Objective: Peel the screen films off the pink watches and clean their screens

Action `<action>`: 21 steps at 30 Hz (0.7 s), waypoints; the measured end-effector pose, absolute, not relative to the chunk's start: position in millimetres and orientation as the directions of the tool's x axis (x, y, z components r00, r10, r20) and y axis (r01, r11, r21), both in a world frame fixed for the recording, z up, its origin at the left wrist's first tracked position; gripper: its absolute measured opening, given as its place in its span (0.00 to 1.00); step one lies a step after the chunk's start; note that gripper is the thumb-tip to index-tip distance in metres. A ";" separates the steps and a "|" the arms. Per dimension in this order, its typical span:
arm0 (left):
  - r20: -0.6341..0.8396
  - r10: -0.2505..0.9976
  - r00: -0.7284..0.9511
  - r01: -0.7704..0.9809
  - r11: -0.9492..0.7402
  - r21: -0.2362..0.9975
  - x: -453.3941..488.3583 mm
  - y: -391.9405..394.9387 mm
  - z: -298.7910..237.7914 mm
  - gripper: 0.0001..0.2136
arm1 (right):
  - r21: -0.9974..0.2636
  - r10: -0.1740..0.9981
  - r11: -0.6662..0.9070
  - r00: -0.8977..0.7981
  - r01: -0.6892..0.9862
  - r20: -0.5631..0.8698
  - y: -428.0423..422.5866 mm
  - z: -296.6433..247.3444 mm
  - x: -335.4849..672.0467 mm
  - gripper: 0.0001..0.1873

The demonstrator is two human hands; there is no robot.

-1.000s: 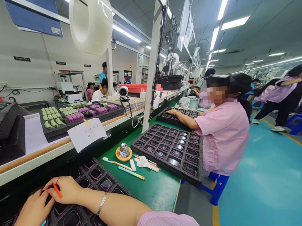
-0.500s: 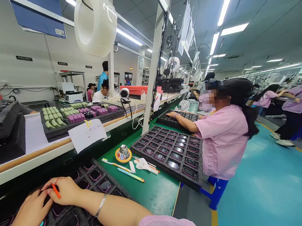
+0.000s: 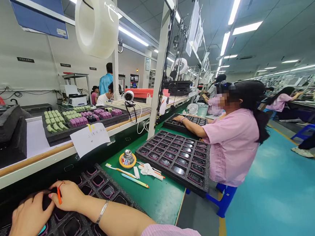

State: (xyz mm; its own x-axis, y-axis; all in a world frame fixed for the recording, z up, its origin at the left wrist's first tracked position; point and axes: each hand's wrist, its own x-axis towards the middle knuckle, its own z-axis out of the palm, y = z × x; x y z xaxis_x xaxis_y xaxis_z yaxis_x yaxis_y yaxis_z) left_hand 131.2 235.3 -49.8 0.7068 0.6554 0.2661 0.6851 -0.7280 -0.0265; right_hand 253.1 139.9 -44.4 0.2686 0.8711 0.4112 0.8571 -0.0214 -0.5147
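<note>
My right hand (image 3: 68, 196) is closed, and a short orange stick (image 3: 59, 195) shows between its fingers. Its fingertips meet my left hand (image 3: 31, 217) over a black foam tray (image 3: 86, 217). The left fingers curl down, the thumb reaching toward the right hand. Something dark sits between that thumb and fingers; I cannot make out what. Smartwatch bodies with purple frames, such as this watch (image 3: 71, 228), lie in the tray's pockets. Beneath the left wrist, one watch (image 3: 42, 231) shows a lit turquoise patch, partly hidden.
On the green bench are a toothbrush (image 3: 121, 170), a light-blue pen-like stick (image 3: 135, 180), white tissue (image 3: 150, 170) and a metal-topped pot (image 3: 128, 157) on an orange-rimmed roll. A second watch tray (image 3: 174, 156) overhangs the bench edge. A co-worker (image 3: 230, 137) sits at right.
My left hand's thumb and fingers have spread slightly, showing a dark thing between them. The orange stick stands more upright in my right hand. The view has shifted slightly.
</note>
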 end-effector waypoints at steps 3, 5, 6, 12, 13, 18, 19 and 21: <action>0.226 0.729 0.646 0.750 -0.661 -0.012 125.7 228.4 -41.2 0.35 | -0.474 0.869 -0.070 0.287 0.878 0.403 139.5 -46.6 250.6 0.18; 0.213 0.757 0.617 0.776 -0.630 -0.010 121.9 225.0 -38.0 0.34 | -0.452 0.871 -0.085 0.287 0.888 0.400 139.2 -49.1 249.6 0.18; 0.215 0.760 0.614 0.779 -0.628 -0.005 120.3 223.5 -37.2 0.34 | -0.442 0.873 -0.086 0.281 0.893 0.399 139.0 -50.4 249.4 0.17; 0.217 0.750 0.625 0.770 -0.638 -0.014 116.3 212.4 -36.4 0.32 | -0.399 0.893 -0.076 0.240 0.914 0.381 133.6 -53.8 251.9 0.18; 0.212 0.752 0.624 0.773 -0.635 -0.021 116.3 210.1 -36.4 0.32 | -0.394 0.896 -0.074 0.235 0.916 0.378 132.1 -53.7 252.2 0.18; 0.208 0.760 0.616 0.779 -0.627 -0.013 117.1 201.5 -37.0 0.33 | -0.376 0.903 -0.070 0.218 0.924 0.369 124.5 -52.8 251.9 0.18; 0.205 0.762 0.614 0.779 -0.627 0.000 117.2 200.8 -36.6 0.33 | -0.374 0.904 -0.069 0.217 0.925 0.369 123.4 -52.7 251.6 0.18; 0.208 0.764 0.610 0.773 -0.632 0.057 116.9 199.8 -34.6 0.32 | -0.372 0.904 -0.069 0.216 0.926 0.370 122.0 -52.5 250.9 0.18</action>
